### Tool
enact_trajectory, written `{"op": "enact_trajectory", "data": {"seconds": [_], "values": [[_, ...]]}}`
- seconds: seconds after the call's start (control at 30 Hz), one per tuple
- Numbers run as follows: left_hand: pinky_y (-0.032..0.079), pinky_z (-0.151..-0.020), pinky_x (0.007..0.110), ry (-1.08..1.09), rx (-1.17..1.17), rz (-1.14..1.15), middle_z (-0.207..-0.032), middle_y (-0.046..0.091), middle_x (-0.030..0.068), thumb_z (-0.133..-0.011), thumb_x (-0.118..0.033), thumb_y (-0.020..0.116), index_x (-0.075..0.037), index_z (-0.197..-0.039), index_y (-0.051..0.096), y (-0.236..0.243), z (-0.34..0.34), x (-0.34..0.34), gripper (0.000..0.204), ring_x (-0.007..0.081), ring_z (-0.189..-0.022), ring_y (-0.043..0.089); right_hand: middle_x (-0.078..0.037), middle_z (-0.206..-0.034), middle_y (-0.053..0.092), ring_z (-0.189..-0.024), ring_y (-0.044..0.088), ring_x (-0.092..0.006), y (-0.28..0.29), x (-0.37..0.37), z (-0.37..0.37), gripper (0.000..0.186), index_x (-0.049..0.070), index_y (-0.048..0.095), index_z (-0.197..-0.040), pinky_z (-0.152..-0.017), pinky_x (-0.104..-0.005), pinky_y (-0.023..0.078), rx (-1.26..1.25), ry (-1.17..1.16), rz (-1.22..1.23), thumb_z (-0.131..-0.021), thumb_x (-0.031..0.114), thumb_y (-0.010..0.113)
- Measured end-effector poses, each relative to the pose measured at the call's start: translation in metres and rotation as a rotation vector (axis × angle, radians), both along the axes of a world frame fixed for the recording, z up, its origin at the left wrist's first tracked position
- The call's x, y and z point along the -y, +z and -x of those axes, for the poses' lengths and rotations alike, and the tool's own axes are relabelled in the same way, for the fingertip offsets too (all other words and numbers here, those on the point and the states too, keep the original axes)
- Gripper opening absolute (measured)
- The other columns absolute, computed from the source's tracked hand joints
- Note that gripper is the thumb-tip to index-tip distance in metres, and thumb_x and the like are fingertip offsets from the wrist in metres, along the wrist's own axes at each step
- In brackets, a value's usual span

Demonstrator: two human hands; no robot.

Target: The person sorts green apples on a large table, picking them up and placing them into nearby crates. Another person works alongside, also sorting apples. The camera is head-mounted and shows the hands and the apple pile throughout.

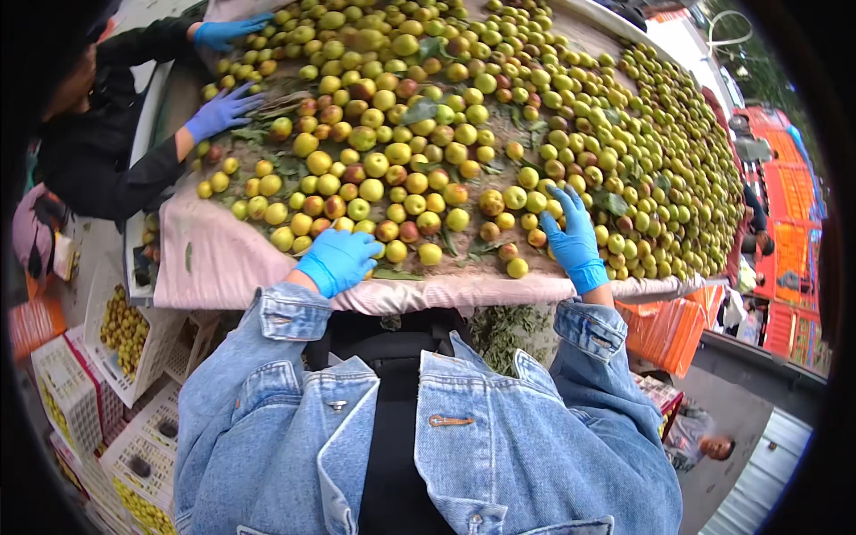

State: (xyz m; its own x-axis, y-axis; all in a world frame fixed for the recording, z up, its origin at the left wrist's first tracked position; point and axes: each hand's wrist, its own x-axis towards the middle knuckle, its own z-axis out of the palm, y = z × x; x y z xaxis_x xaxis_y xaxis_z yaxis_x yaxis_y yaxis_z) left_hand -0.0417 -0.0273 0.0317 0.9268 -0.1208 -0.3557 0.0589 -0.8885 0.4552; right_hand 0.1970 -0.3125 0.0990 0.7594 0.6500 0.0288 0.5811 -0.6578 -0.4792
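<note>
Small round yellow-green fruits with reddish-brown patches [374, 165], jujube-like, cover a large table lined with pale pink cloth [223, 259]. At the table's near edge, my left hand [339, 261] in a blue glove lies palm down. Its slightly bent fingers touch the nearest fruits, and I see nothing held in it. Farther right, my right hand [573, 239], also blue-gloved, rests among the fruits with its fingers apart and its fingertips pointing away from me. No fruit shows in its grip. Green leaves [419, 111] are scattered among the fruits.
At the far left, a co-worker's gloved hands, one blue [232, 33] and one purple [220, 111], reach onto the table. White crates of fruit [125, 334] stand below left. Orange crates [664, 332] sit under the right edge, and more are stacked [789, 250] farther right.
</note>
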Motion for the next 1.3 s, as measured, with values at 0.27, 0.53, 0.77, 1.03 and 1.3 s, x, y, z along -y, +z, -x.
{"op": "enact_trajectory", "data": {"seconds": [0.27, 0.53, 0.77, 1.03, 1.3], "values": [[0.03, -0.099, 0.05, -0.293, 0.469, 0.067, -0.139, 0.034, 0.0092, -0.077, -0.028, 0.064, -0.021, -0.132, 0.043, 0.012, -0.162, 0.124, 0.059, 0.0331, -0.127, 0.032, -0.011, -0.097, 0.061, -0.088, 0.06, -0.0279, -0.021, 0.149, 0.026, 0.04, 0.015, 0.058, -0.114, -0.078, -0.0349, 0.049, -0.132, -0.375, 0.202, -0.076, 0.021, 0.067], [0.037, -0.088, 0.042, -0.396, 0.508, -0.115, -0.11, 0.05, 0.0017, -0.067, -0.023, 0.07, -0.027, -0.119, 0.054, -0.024, -0.186, 0.124, 0.054, 0.0259, -0.113, 0.043, -0.011, -0.092, 0.063, -0.084, 0.062, -0.0315, -0.02, 0.127, -0.007, 0.046, 0.017, 0.054, -0.116, -0.071, -0.0407, 0.05, -0.381, -0.231, 0.474, -0.073, 0.027, 0.069], [0.039, -0.088, 0.041, -0.369, 0.484, -0.132, -0.1, 0.058, 0.0024, -0.073, -0.006, 0.058, -0.017, -0.11, 0.061, -0.01, -0.165, 0.076, 0.039, 0.0262, -0.104, 0.05, -0.013, -0.088, 0.063, -0.08, 0.063, -0.0328, -0.061, 0.061, 0.02, 0.048, 0.008, 0.043, -0.115, -0.067, -0.0444, 0.05, -0.426, 0.112, 0.299, -0.076, 0.025, 0.065], [0.029, -0.102, 0.048, -0.198, 0.545, 0.053, -0.137, 0.037, 0.0133, -0.076, -0.023, 0.064, -0.019, -0.12, 0.056, 0.019, -0.223, 0.177, 0.046, 0.0337, -0.126, 0.033, -0.013, -0.101, 0.052, -0.091, 0.052, -0.0291, -0.009, 0.109, -0.053, 0.045, 0.014, 0.055, -0.106, -0.067, -0.0381, 0.047, 0.344, -0.213, 0.231, -0.063, 0.015, 0.071], [0.036, -0.087, 0.043, -0.32, 0.549, -0.148, -0.096, 0.053, 0.0039, -0.071, -0.017, 0.064, -0.017, -0.096, 0.06, -0.025, -0.221, 0.127, 0.025, 0.0253, -0.096, 0.05, -0.013, -0.091, 0.054, -0.076, 0.061, -0.0285, -0.062, 0.072, -0.007, 0.033, 0.015, 0.047, -0.114, -0.055, -0.0386, 0.051, -0.002, 0.114, 0.251, -0.081, 0.012, 0.051]]}}
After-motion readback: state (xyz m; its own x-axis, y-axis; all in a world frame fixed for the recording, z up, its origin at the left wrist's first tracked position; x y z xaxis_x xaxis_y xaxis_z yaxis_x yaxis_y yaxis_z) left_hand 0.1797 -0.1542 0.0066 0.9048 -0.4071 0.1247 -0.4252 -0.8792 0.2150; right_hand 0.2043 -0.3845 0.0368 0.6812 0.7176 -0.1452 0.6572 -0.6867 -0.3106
